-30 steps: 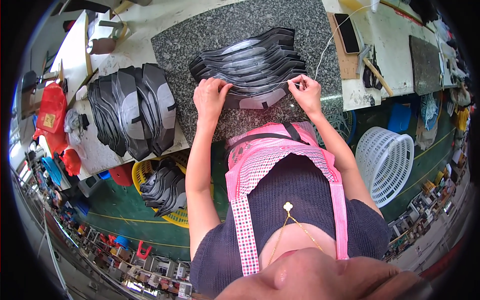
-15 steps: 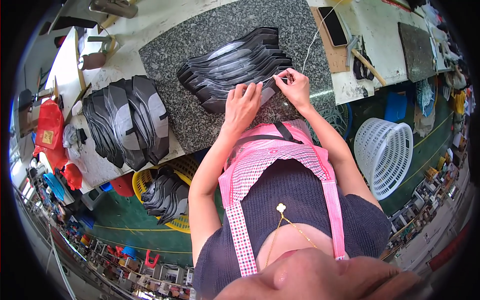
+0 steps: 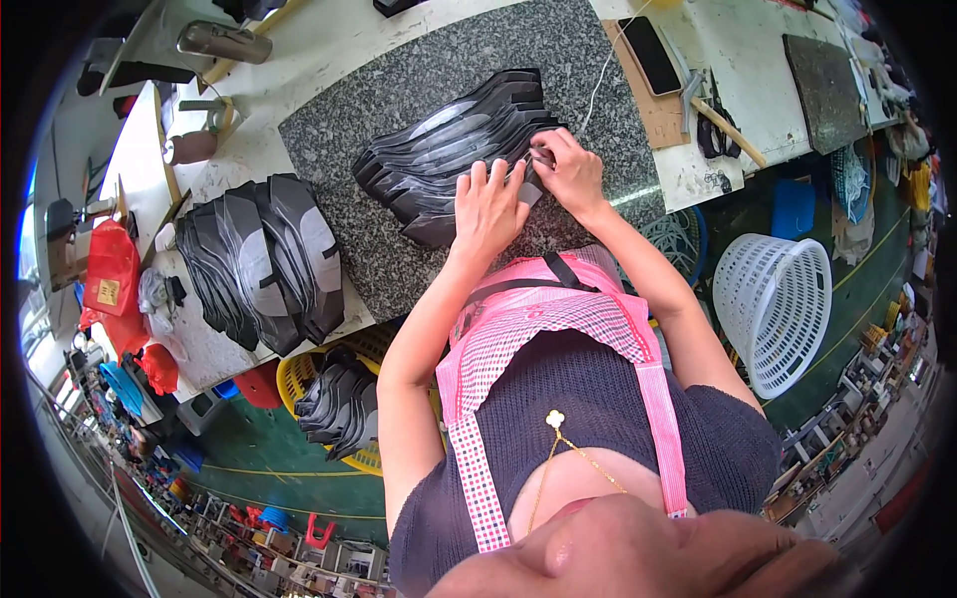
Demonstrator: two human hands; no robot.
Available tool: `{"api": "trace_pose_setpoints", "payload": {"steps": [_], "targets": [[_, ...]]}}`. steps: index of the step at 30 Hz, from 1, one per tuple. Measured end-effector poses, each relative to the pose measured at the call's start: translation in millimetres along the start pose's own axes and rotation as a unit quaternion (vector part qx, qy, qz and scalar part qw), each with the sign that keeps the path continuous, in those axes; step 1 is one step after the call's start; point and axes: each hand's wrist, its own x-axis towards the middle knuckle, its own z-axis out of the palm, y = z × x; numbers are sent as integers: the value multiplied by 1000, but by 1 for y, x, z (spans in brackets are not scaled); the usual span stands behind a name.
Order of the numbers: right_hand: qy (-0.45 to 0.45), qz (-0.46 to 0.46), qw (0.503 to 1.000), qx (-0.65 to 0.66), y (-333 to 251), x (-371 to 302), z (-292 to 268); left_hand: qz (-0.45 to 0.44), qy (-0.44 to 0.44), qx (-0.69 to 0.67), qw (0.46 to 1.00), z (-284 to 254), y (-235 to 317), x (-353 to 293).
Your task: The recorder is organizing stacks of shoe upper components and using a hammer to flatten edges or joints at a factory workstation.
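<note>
A fanned stack of dark grey and black curved flat pieces [image 3: 449, 135] lies on a speckled stone slab [image 3: 329, 130]. My left hand [image 3: 488, 211] rests on the nearest piece with its fingers stretched out. Beside it, at the right end of that piece, my right hand [image 3: 570, 177] is closed, fingertips pinched together at the edge. A thin white cord [image 3: 598, 88] runs from the far edge of the slab down to the right hand. The fingers hide where the cord meets the piece.
Left of the slab lies another stack of dark pieces [image 3: 261, 264]. More fill a yellow basket [image 3: 291, 379] below the table. On the right are a phone [image 3: 649, 56], a wooden-handled hammer [image 3: 730, 132], black scissors [image 3: 710, 140] and a white basket [image 3: 773, 309] on the floor.
My right hand has moved slightly left, closer to my left hand, its fingers more curled. The white line that showed between my hands along the near piece is now mostly covered.
</note>
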Motion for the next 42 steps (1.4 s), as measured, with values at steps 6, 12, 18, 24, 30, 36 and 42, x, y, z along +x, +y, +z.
{"api": "trace_pose_setpoints", "payload": {"steps": [6, 12, 18, 24, 30, 36, 42], "targets": [[92, -9, 988, 123, 1, -25, -27, -13, 0, -24, 1000, 1, 2, 11], [-166, 206, 961, 87, 36, -53, -32, -32, 48, -126, 990, 11, 6, 58], [-115, 148, 977, 102, 22, -45, -29, -1, 6, -136, 991, 13, -5, 89], [-84, 137, 987, 32, 15, -29, -17, -101, -117, -328, 932, -1, -24, 94], [-30, 89, 995, 25, 14, -20, 7, -104, -91, -367, 920, 6, -27, 89], [-8, 60, 998, -4, 18, -22, 12, -59, -22, -354, 933, 14, -32, 78], [7, 56, 998, 11, 15, -22, 7, -117, -56, -401, 907, 6, -27, 75]]}}
